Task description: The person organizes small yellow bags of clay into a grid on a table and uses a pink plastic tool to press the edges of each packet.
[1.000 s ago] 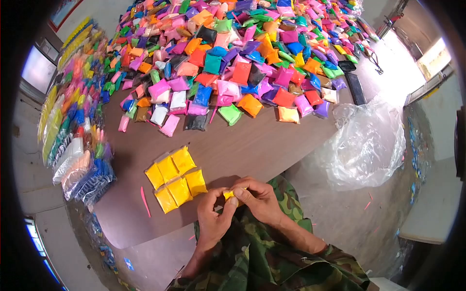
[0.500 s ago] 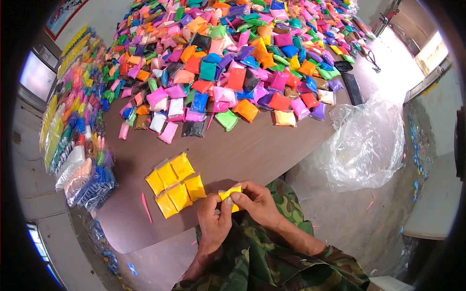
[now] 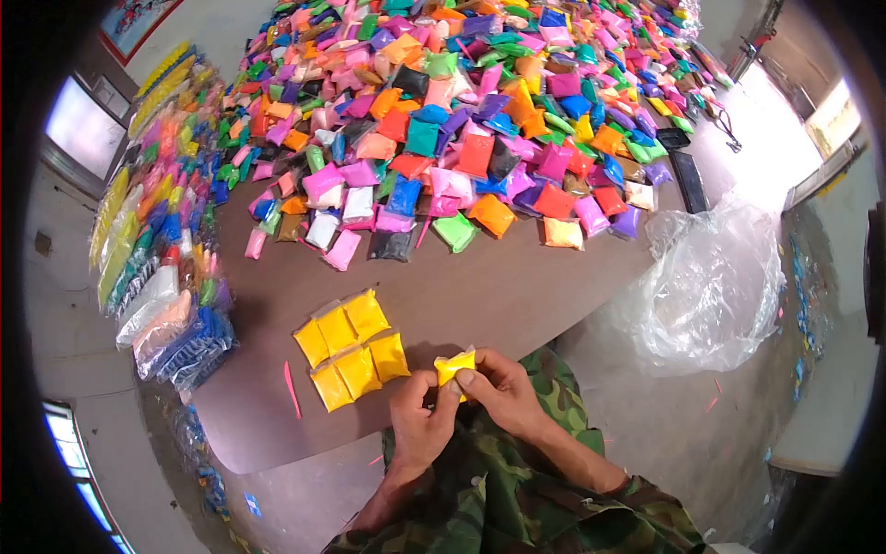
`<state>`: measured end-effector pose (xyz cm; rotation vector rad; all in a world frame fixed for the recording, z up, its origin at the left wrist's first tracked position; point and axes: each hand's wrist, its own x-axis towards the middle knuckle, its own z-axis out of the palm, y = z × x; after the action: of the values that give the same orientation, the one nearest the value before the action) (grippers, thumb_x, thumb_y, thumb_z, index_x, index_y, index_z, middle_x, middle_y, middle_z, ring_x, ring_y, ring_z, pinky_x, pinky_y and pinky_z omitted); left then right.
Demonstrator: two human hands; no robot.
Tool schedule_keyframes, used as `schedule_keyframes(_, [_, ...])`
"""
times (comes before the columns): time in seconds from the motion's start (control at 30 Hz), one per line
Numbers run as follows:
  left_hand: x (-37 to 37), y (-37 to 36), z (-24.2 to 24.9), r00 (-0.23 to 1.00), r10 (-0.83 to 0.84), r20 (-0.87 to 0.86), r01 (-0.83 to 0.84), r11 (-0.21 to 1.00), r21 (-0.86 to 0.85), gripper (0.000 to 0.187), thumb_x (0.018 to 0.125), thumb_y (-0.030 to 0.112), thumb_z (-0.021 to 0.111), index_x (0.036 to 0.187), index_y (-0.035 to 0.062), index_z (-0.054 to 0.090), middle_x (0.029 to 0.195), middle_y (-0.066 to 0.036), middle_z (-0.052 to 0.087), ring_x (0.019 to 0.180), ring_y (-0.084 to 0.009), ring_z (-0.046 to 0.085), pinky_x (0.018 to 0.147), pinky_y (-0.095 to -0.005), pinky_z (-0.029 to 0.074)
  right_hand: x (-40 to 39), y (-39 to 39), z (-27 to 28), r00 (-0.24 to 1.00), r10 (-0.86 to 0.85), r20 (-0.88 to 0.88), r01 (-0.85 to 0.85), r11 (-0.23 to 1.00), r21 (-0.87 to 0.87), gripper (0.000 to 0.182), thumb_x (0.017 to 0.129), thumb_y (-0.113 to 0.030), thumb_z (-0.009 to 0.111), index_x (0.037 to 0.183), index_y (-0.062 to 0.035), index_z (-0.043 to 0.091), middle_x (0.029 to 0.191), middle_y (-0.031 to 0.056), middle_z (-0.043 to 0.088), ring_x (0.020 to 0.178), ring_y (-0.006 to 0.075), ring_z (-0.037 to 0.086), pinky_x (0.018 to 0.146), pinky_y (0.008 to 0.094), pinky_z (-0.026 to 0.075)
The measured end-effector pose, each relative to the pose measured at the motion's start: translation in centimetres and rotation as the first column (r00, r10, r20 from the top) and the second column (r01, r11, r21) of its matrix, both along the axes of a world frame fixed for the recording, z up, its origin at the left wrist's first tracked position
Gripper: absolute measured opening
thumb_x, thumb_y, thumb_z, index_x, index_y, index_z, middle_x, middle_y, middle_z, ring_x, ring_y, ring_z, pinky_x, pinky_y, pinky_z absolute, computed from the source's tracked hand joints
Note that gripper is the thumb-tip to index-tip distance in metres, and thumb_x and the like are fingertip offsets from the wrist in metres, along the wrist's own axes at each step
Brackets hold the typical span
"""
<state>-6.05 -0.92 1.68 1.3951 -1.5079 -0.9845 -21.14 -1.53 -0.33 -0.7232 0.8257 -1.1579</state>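
Note:
Between my two hands is a small yellow packet (image 3: pixel 454 366) in clear film, held over the table's front edge. My left hand (image 3: pixel 425 415) pinches its left side, and my right hand (image 3: pixel 506 392) grips its right side with the thumb across the front. Fingers cover the packet's lower part. Just left of my hands, several more yellow packets (image 3: pixel 351 346) lie flat in two rows on the brown table (image 3: pixel 277 434). A thin pink strip (image 3: pixel 292 390) rests to their left.
A large heap of multicoloured packets (image 3: pixel 461 148) covers the table's far side. Stacked bags of packets (image 3: pixel 166 249) stand along the left edge. To the right is a crumpled clear plastic bag (image 3: pixel 706 286), with a black tray (image 3: pixel 688 182) behind it and scissors (image 3: pixel 728 131) further back.
The camera view has shifted slightly, so the whole scene sits a little further right. Both hands still hold the yellow packet, with little change in their grip.

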Motion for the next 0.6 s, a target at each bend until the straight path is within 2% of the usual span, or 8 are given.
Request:
schedule_keyframes(0.03, [0.3,0.2,-0.6,1.000,-0.009,-0.016,0.009,1.000,0.028,0.017,0.095,0.014,0.070,0.093,-0.0002,0.062,0.074,-0.001,0.061,0.066,-0.0053,0.055,0.059,-0.0244,0.045,-0.1,0.1,-0.3,0.999,0.030,-0.015,-0.030,0.999,-0.010,0.018,0.103,-0.016,0.064,0.113,-0.0004,0.063,0.097,-0.0012,0.066,0.087,0.0045,0.059,0.075,0.0233,0.050])
schedule_keyframes(0.2, [0.8,0.5,-0.8,0.988,-0.027,-0.152,0.057,0.979,0.198,0.018,0.097,0.018,0.069,0.099,0.0005,0.063,0.079,0.000,0.063,0.067,-0.0048,0.057,0.060,-0.0221,0.045,0.2,0.3,-1.4,0.998,-0.050,0.032,0.050,0.999,-0.012,0.015,0.102,-0.015,0.065,0.108,-0.0011,0.065,0.095,-0.0014,0.067,0.084,0.0047,0.059,0.075,0.0235,0.049])
schedule_keyframes(0.33, [0.5,0.5,-0.4,0.974,-0.016,-0.227,0.070,0.970,0.233,0.021,0.097,0.017,0.070,0.104,-0.0005,0.063,0.082,-0.001,0.064,0.067,-0.0052,0.058,0.061,-0.0218,0.047,0.6,0.0,-0.5,0.992,-0.129,0.013,0.129,0.992,0.000,0.016,0.101,-0.016,0.068,0.105,-0.0004,0.066,0.096,0.0003,0.069,0.086,0.0057,0.061,0.079,0.0245,0.052])
schedule_keyframes(0.43, [-0.2,0.3,0.3,0.948,0.032,-0.317,0.074,0.945,0.318,0.020,0.097,0.016,0.070,0.104,-0.0006,0.063,0.082,-0.002,0.065,0.067,-0.0056,0.058,0.060,-0.0222,0.047,0.7,-0.2,-0.8,0.990,-0.140,0.015,0.140,0.990,0.009,0.018,0.100,-0.017,0.069,0.107,-0.0005,0.065,0.097,0.0015,0.069,0.087,0.0077,0.063,0.080,0.0255,0.054])
schedule_keyframes(0.47, [-0.4,0.2,0.7,0.935,0.062,-0.349,0.063,0.940,0.336,0.017,0.096,0.015,0.070,0.099,0.0000,0.062,0.079,-0.002,0.064,0.065,-0.0057,0.058,0.059,-0.0221,0.046,0.6,-0.3,-0.7,0.992,-0.128,0.024,0.127,0.992,0.013,0.018,0.100,-0.017,0.068,0.108,-0.0007,0.065,0.097,0.0016,0.069,0.087,0.0078,0.063,0.079,0.0255,0.054])
schedule_keyframes(0.6, [0.3,0.1,0.3,0.975,0.028,-0.223,0.036,0.960,0.278,0.018,0.096,0.015,0.071,0.093,0.0011,0.061,0.075,-0.001,0.062,0.064,-0.0050,0.057,0.055,-0.0225,0.045,0.5,-0.2,-0.2,0.996,-0.087,-0.020,0.088,0.995,0.052,0.020,0.101,-0.019,0.067,0.111,-0.0013,0.064,0.098,0.0015,0.069,0.087,0.0079,0.063,0.078,0.0254,0.054])
